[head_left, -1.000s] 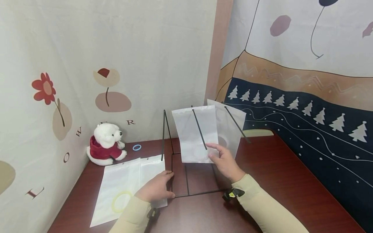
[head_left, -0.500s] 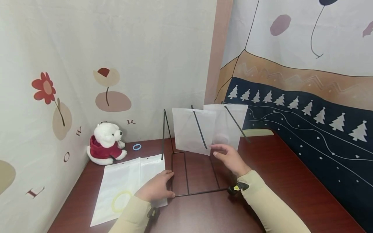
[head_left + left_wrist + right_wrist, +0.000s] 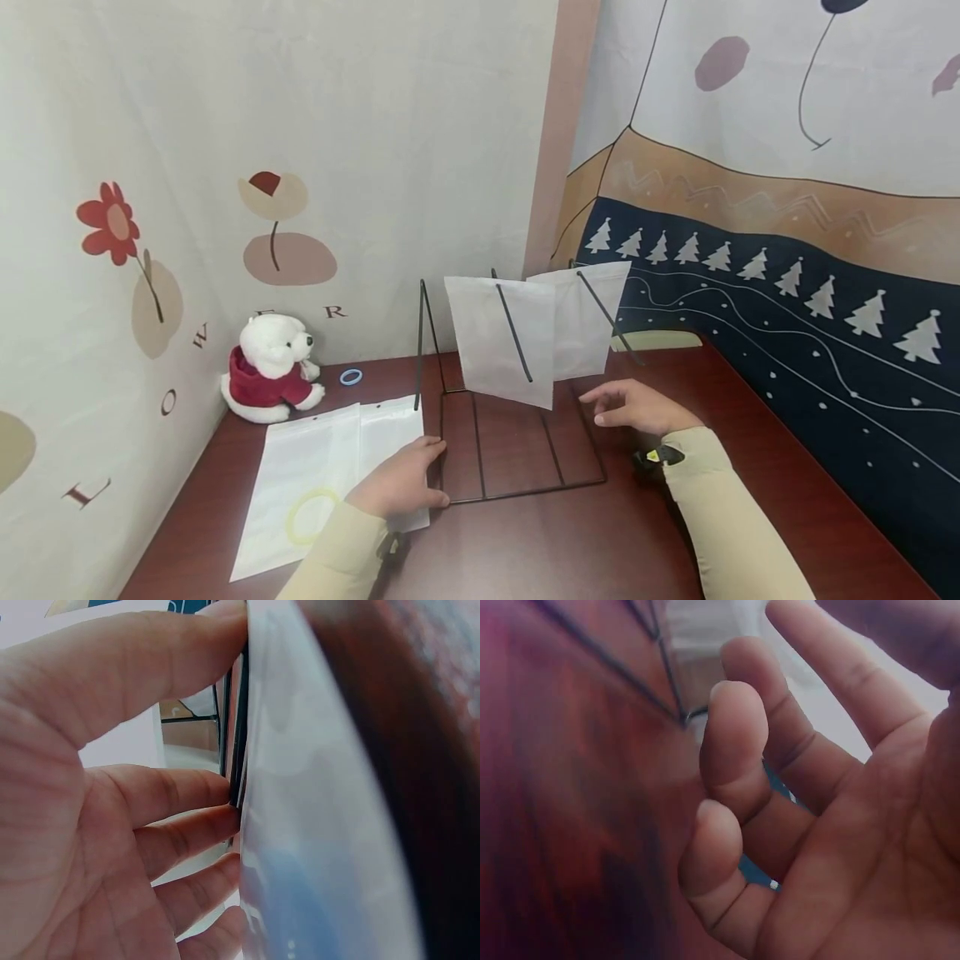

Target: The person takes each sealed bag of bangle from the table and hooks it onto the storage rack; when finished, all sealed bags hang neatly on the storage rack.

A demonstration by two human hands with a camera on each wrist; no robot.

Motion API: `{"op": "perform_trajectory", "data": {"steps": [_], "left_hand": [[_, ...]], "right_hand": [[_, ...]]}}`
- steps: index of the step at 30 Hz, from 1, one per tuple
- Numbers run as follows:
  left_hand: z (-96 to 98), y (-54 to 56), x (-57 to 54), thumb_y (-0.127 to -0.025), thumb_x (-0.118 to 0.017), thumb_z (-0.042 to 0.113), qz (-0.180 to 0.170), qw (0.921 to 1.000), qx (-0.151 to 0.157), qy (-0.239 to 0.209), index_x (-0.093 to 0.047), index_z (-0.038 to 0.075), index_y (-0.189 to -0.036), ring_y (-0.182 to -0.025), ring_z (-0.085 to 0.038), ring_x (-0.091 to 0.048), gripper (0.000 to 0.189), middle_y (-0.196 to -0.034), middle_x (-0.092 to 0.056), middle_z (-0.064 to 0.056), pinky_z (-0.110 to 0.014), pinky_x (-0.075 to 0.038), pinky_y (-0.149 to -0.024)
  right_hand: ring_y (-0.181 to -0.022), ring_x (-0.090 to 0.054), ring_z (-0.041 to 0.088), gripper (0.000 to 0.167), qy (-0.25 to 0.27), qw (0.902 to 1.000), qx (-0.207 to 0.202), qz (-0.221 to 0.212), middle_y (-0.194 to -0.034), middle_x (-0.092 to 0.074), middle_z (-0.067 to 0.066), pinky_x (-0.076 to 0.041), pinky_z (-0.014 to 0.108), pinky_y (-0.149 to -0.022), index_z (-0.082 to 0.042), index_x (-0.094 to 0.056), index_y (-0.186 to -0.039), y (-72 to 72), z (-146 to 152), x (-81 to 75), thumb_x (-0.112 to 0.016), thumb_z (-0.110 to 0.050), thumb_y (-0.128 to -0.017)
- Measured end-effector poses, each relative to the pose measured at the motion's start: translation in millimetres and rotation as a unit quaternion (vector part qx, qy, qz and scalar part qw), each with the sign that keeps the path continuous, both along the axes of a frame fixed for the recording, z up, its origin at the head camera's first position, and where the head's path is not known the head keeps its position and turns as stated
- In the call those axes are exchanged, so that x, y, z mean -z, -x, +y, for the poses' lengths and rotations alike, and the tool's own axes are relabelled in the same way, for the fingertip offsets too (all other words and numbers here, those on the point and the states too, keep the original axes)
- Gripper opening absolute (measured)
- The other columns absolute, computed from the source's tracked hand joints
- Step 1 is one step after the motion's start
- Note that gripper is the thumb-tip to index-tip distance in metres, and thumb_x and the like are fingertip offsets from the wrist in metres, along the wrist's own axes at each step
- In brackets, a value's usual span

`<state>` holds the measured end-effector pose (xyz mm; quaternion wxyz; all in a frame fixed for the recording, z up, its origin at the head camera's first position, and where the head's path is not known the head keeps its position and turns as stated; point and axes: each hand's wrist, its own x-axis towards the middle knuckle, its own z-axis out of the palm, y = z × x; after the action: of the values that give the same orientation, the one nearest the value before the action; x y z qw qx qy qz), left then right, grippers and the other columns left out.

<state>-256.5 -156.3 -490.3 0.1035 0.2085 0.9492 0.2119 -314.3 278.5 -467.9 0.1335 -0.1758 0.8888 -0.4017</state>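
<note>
A black wire display rack (image 3: pixel 480 450) stands on the table with three long hooks. White zip-lock bags hang on two of them, one bag (image 3: pixel 480 333) on the middle hook and another bag (image 3: pixel 592 325) on the right one. The left hook (image 3: pixel 418 350) bears no bag. My left hand (image 3: pixel 401 482) touches the rack's left base side, its thumb near the front corner and its fingertips against the black bar (image 3: pixel 238 727). To the right of the rack, my right hand (image 3: pixel 641 408) hovers with loosely bent fingers (image 3: pixel 735 735) and nothing in it.
Flat white bags (image 3: pixel 300 467) lie left of the rack, partly under my left forearm, with a yellow ring (image 3: pixel 307 517) showing on one. Behind them are a white plush bear (image 3: pixel 273 367) in red and a blue ring (image 3: pixel 351 377). Patterned cloth walls (image 3: pixel 375 167) enclose the table.
My right hand has drawn away from the middle hook to the right and past the rack's side. Both hanging bags have swung. My left hand has stayed at the rack's base.
</note>
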Motion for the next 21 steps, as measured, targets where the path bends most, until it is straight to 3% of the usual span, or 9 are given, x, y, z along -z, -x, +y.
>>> {"op": "perform_trajectory", "data": {"steps": [4, 8, 13, 18, 21], "left_hand": [[0.0, -0.1, -0.8, -0.077, -0.089, 0.027, 0.002, 1.0000, 0.000, 0.002, -0.053, -0.007, -0.148, -0.145, -0.042, -0.049, 0.087, -0.156, -0.050, -0.024, -0.056, -0.042, -0.120], [-1.4, 2.1, -1.2, -0.077, -0.089, 0.028, 0.006, 0.9999, 0.004, -0.010, -0.054, -0.007, -0.148, -0.145, -0.042, -0.050, 0.087, -0.156, -0.050, -0.024, -0.056, -0.043, -0.119], [-24.6, 13.2, -3.9, -0.083, -0.086, 0.030, 0.025, 0.9975, -0.009, -0.066, -0.052, -0.003, -0.151, -0.145, -0.044, -0.048, 0.083, -0.157, -0.050, -0.023, -0.059, -0.038, -0.121], [-79.3, 27.0, -9.3, -0.092, -0.080, 0.028, 0.050, 0.9877, -0.095, -0.114, -0.052, 0.000, -0.152, -0.140, -0.050, -0.050, 0.071, -0.151, -0.055, -0.026, -0.066, -0.041, -0.117], [-113.3, 29.2, -12.2, -0.097, -0.075, 0.028, 0.038, 0.9786, -0.155, -0.130, -0.050, -0.003, -0.152, -0.136, -0.053, -0.053, 0.068, -0.147, -0.056, -0.031, -0.066, -0.045, -0.112]], "right_hand": [[-0.101, -0.061, 0.026, 0.041, -0.003, 0.9998, -0.013, -0.016, -0.104, -0.069, 0.005, -0.055, 0.040, -0.086, -0.014, -0.072, -0.135, 1.6, 3, 7.1, -0.077, -0.017, -0.095], [-0.094, -0.061, 0.024, 0.040, -0.008, 0.9993, -0.026, -0.026, -0.098, -0.068, 0.004, -0.054, 0.037, -0.078, -0.013, -0.074, -0.133, 2.9, 1, 14.7, -0.077, -0.011, -0.093], [-0.091, -0.060, 0.024, 0.038, -0.030, 0.9990, -0.029, -0.016, -0.095, -0.066, 0.003, -0.053, 0.038, -0.077, -0.016, -0.076, -0.128, 3.7, -1, 18.1, -0.078, -0.008, -0.091], [-0.090, -0.059, 0.024, 0.038, -0.043, 0.9989, -0.013, -0.016, -0.095, -0.064, 0.003, -0.052, 0.038, -0.075, -0.018, -0.076, -0.126, 3.1, -4, 18.4, -0.079, -0.007, -0.090], [-0.086, -0.059, 0.023, 0.038, -0.051, 0.9985, 0.004, -0.020, -0.093, -0.064, 0.004, -0.051, 0.038, -0.073, -0.019, -0.075, -0.124, 3.3, -5, 20.7, -0.080, -0.007, -0.088]]}}
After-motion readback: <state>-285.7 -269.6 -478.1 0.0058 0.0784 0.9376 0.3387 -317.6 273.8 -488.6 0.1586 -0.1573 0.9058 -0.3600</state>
